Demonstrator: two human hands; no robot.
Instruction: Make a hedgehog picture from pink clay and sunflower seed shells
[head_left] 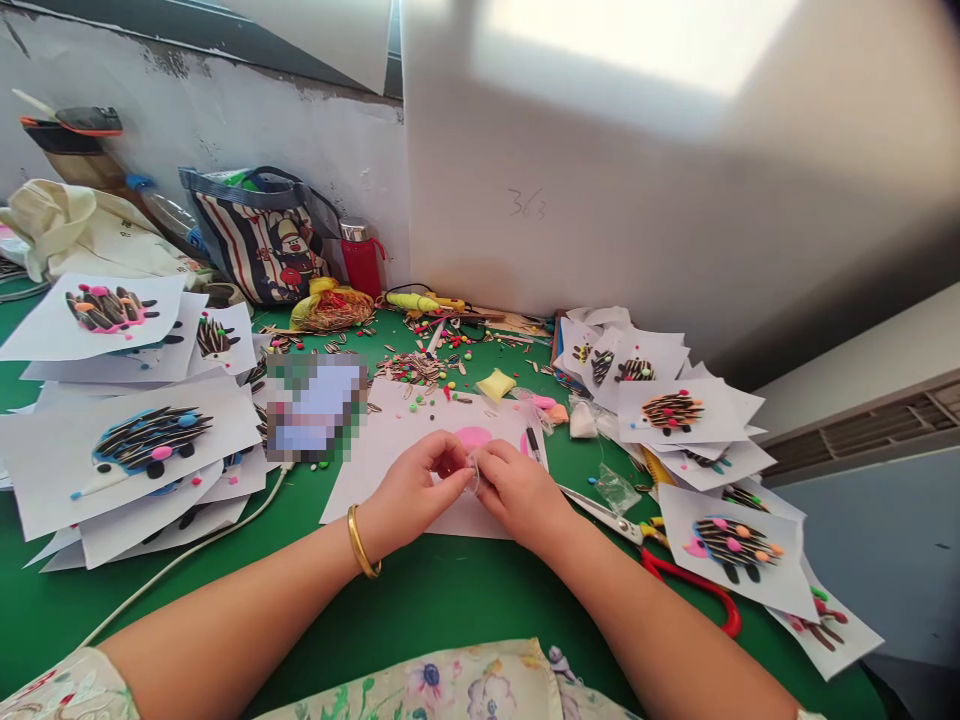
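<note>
My left hand and my right hand meet above a white sheet of paper. Both have their fingers pinched together on a small clear plastic piece, which looks like thin film; the fingers hide most of it. Just beyond my fingers, a flat pink clay shape lies on the sheet. A second pink patch and a black pen are at the sheet's right side. A yellow clay packet rests at its far edge.
Paper stacks with seed-and-clay hedgehogs stand at left and right. Red-handled scissors lie by my right forearm. Loose seeds, clay balls, a blurred phone with a cable, a striped bag and a red bottle sit farther back.
</note>
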